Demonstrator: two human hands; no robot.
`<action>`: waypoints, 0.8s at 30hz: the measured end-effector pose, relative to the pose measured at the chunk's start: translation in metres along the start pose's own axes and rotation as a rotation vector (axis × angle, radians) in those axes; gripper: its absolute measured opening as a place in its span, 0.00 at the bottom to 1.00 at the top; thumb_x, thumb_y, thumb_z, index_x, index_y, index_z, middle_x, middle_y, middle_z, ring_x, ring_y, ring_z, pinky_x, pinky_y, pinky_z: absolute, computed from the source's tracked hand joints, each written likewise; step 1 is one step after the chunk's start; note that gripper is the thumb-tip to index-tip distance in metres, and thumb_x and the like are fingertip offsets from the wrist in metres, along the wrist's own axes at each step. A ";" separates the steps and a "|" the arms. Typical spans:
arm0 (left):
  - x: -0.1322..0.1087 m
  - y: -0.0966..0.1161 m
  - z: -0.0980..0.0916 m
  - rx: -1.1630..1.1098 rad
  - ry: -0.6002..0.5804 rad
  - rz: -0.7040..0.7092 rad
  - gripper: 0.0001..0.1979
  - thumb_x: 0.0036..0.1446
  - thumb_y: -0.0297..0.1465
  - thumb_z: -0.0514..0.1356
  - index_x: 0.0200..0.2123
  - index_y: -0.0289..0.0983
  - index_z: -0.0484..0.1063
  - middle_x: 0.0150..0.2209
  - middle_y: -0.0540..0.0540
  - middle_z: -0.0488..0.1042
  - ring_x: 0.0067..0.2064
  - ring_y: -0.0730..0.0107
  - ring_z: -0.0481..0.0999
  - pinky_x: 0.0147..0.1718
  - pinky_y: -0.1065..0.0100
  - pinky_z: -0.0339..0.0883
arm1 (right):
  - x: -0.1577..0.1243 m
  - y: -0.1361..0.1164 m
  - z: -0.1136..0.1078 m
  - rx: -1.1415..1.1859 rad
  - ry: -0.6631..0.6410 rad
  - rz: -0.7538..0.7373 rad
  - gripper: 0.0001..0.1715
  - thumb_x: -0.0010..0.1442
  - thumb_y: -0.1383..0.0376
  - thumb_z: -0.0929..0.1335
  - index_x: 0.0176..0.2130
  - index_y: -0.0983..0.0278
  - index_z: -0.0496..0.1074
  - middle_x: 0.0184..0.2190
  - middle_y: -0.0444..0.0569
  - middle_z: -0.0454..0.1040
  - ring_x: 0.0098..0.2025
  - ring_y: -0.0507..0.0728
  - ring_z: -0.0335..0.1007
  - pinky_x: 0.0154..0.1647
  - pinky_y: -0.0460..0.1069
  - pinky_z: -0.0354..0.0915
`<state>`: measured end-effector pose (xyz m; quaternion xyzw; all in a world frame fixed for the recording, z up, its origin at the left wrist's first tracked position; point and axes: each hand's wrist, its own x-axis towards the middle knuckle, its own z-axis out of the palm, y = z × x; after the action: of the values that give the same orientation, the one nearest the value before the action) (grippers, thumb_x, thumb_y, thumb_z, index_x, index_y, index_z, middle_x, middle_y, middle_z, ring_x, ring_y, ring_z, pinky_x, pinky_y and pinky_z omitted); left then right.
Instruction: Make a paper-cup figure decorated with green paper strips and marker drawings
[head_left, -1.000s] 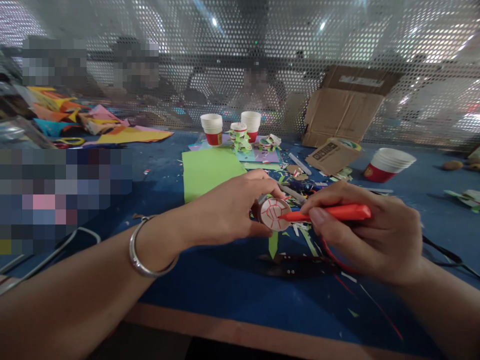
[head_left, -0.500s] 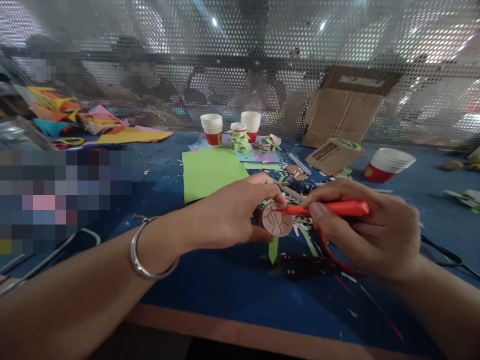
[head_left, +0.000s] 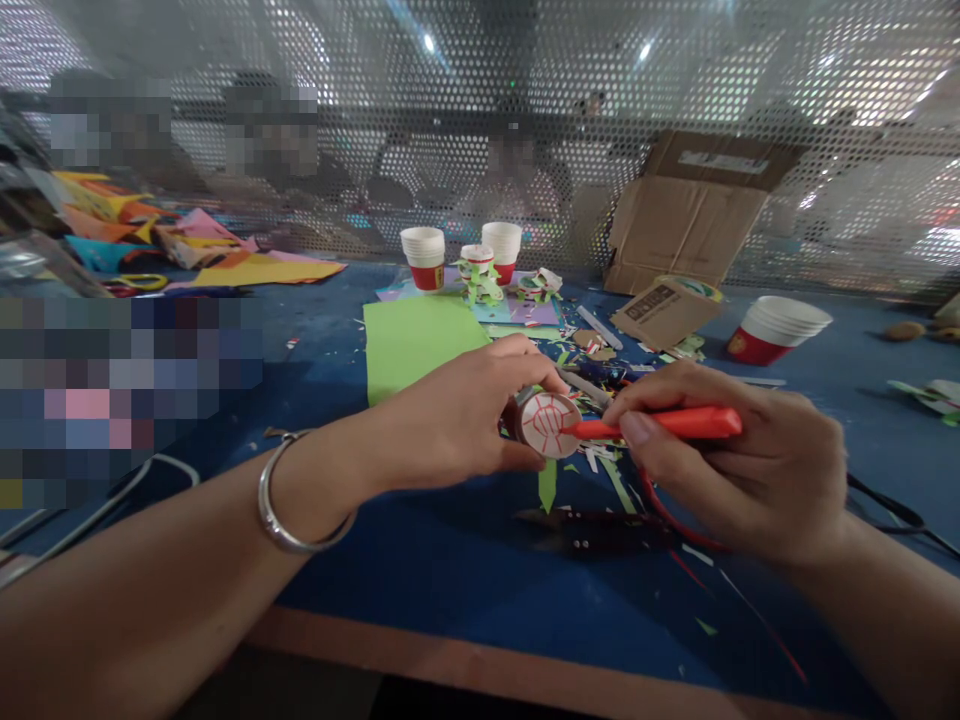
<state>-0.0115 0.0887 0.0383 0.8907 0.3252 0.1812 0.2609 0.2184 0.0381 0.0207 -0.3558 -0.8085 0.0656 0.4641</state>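
Gripping paper cup (head_left: 547, 425) sideways in left hand (head_left: 457, 420), just above blue table (head_left: 450, 560); white base scribbled with red lines. Pinching red marker (head_left: 675, 423) in right hand (head_left: 742, 470), tip on base. Raised slightly versus earlier frame; tip lower on disc.

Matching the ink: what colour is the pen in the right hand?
Orange-red pen; head view shows it best.

I saw the blue table (head_left: 450, 580) strewn with paper scraps (head_left: 547, 487). A green sheet (head_left: 416, 345) lay flat near its middle, with upright cup stacks (head_left: 424, 258) behind it. A tipped cup stack (head_left: 776, 328) lay to the right, near a small cardboard box (head_left: 664, 312). Dark scissors (head_left: 600, 532) lay towards the front edge, and coloured paper (head_left: 247, 268) was heaped at the far left.
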 end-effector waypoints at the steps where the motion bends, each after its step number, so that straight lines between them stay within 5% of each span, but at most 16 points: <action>1: 0.000 0.000 0.000 0.004 0.001 -0.002 0.19 0.54 0.33 0.70 0.48 0.40 0.75 0.48 0.46 0.69 0.39 0.69 0.71 0.36 0.69 0.66 | 0.000 0.000 0.000 -0.003 0.007 0.002 0.09 0.60 0.72 0.70 0.35 0.57 0.75 0.28 0.41 0.80 0.23 0.52 0.72 0.24 0.48 0.66; 7: -0.001 -0.001 0.004 0.016 -0.011 0.004 0.19 0.54 0.31 0.69 0.49 0.40 0.72 0.48 0.46 0.69 0.38 0.69 0.71 0.37 0.68 0.65 | 0.000 -0.003 0.001 -0.014 0.064 0.022 0.08 0.61 0.71 0.70 0.36 0.58 0.76 0.28 0.42 0.80 0.23 0.51 0.71 0.24 0.48 0.66; 24: 0.000 0.004 0.007 0.002 -0.015 0.014 0.17 0.56 0.33 0.68 0.49 0.40 0.73 0.47 0.47 0.68 0.37 0.70 0.70 0.35 0.68 0.63 | 0.001 -0.001 0.004 0.053 -0.029 -0.008 0.08 0.60 0.71 0.70 0.38 0.59 0.77 0.30 0.42 0.82 0.25 0.51 0.75 0.26 0.45 0.69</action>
<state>-0.0063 0.0832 0.0352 0.8944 0.3173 0.1762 0.2613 0.2144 0.0389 0.0192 -0.3391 -0.8147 0.0901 0.4617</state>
